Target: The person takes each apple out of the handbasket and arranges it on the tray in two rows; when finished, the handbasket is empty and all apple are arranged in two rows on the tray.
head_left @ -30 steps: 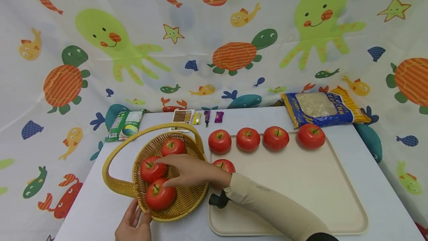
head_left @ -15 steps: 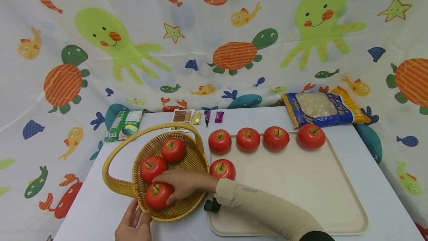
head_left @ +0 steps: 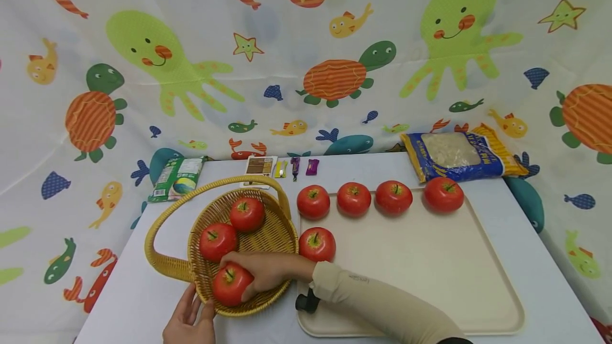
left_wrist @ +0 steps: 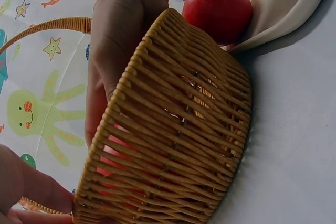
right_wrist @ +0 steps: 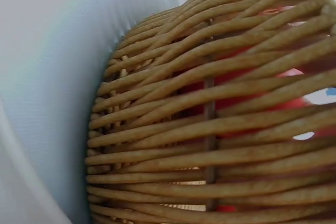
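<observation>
The right hand (head_left: 268, 272), low in the middle of the head view, has its fingers curled round a round red tomato (head_left: 230, 285) at the near edge of the woven yellow basket with a big looped handle (head_left: 274, 232). A beige sleeve (head_left: 382, 307) covers that arm and lies across the near left corner of the flat cream tray (head_left: 430, 259). The left hand (head_left: 188, 323), at the bottom of the frame, rests against the near rim of the basket with its fingers fairly straight; it grips nothing. Two more red tomatoes (head_left: 218, 241) (head_left: 246, 214) sit deeper in the basket, just past the held one. On the tray, one tomato (head_left: 316, 243) sits close to the basket's right side, and four more (head_left: 313, 201) (head_left: 354, 199) (head_left: 393, 196) (head_left: 443, 194) stand in a row along the far edge. Toward the top of the white table (head_left: 540, 238) lie a blue and yellow bag (head_left: 459, 155), a green packet (head_left: 177, 178), and some small wrapped sweets (head_left: 296, 166). A cloth with sea animals (head_left: 306, 41) hangs behind. In the wrist views the basket's woven wall (left_wrist: 178, 140) fills most of the picture, with red showing through the gaps.
</observation>
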Demonstrator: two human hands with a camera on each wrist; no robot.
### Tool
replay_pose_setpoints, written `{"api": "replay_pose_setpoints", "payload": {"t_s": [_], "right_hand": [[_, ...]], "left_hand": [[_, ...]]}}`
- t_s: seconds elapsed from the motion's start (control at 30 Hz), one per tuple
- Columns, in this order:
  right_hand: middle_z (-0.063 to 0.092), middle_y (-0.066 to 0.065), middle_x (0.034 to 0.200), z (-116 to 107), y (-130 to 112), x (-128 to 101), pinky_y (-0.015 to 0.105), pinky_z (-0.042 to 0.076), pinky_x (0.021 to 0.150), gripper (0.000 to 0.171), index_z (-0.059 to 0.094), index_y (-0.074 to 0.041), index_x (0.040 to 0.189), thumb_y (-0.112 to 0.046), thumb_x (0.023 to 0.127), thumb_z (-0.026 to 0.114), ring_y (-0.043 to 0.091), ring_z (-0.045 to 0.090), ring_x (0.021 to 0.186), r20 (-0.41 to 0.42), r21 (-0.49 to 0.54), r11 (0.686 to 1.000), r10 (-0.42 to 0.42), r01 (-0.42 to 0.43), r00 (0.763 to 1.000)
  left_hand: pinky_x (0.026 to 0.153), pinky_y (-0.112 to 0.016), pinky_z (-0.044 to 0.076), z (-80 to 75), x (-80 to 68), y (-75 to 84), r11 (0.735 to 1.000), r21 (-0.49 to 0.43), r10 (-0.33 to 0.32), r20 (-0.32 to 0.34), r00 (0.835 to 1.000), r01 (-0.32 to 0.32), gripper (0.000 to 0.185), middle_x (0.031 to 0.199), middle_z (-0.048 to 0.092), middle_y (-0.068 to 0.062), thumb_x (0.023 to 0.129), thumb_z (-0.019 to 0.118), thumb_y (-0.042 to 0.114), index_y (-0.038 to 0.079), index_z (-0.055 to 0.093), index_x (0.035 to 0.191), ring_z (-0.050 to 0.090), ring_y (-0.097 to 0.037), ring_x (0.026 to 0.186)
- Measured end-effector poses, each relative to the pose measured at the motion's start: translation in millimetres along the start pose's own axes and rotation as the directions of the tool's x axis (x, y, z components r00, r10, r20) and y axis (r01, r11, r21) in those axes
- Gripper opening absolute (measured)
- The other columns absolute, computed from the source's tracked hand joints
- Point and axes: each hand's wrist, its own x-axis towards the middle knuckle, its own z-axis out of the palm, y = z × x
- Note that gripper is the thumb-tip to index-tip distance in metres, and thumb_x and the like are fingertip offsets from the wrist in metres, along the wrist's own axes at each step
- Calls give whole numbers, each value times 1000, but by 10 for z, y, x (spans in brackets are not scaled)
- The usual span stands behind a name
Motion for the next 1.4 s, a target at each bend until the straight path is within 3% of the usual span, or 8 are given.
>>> {"api": "replay_pose_setpoints", "payload": {"t_s": [0.13,0.33,0.57,0.8,0.93,1.07,1.4], "right_hand": [[52,-5,142,11,9,-28,16,37,111,71,42,-19,147,-21,88,82,0,46,129,-9,16,1000,-3,3,1000],[53,-5,139,2,-12,-68,15,41,106,74,46,-16,148,-26,86,85,0,48,123,-28,23,999,39,-39,999],[56,-4,129,-8,-5,-90,15,45,100,73,54,-18,141,-27,78,91,1,51,115,-161,47,998,48,-41,986],[54,-4,135,-44,-23,-130,19,46,102,71,54,-22,144,-27,82,88,2,50,119,-254,164,986,66,-25,965],[52,-5,136,-61,-36,-174,21,47,101,71,53,-23,146,-26,83,87,3,48,120,-292,212,977,71,-8,954],[51,-3,141,-93,-48,-234,24,46,105,72,51,-22,149,-26,86,85,5,47,124,-325,202,979,60,8,944],[48,-7,143,-196,-89,-460,31,46,108,68,51,-29,151,-30,90,80,9,45,128,-357,192,981,62,8,932]], "left_hand": [[61,-20,61,-8,4,-3,1000,-14,4,6,1000,-4,63,145,45,-37,93,60,-6,-4,40,154,50,-53,129],[73,-35,61,8,26,-10,999,13,-32,8,999,32,64,146,44,-36,95,59,-5,-1,38,155,50,-53,129],[75,-36,61,13,41,-24,999,29,-36,0,999,36,63,145,45,-36,96,59,-4,-1,38,155,51,-52,128],[70,-28,62,4,28,-14,1000,7,-27,-4,1000,27,64,145,46,-35,95,60,-4,-1,38,155,51,-51,129],[72,-32,62,6,22,-4,999,29,-32,-13,999,33,63,145,47,-35,96,60,-4,0,39,155,52,-50,128],[77,-38,60,10,24,9,998,48,-45,-14,999,46,63,145,46,-34,97,60,-3,1,38,156,53,-51,128],[73,-33,60,10,20,2,999,34,-19,-17,1000,19,64,146,45,-35,95,60,-5,-1,38,155,51,-52,129]]}}
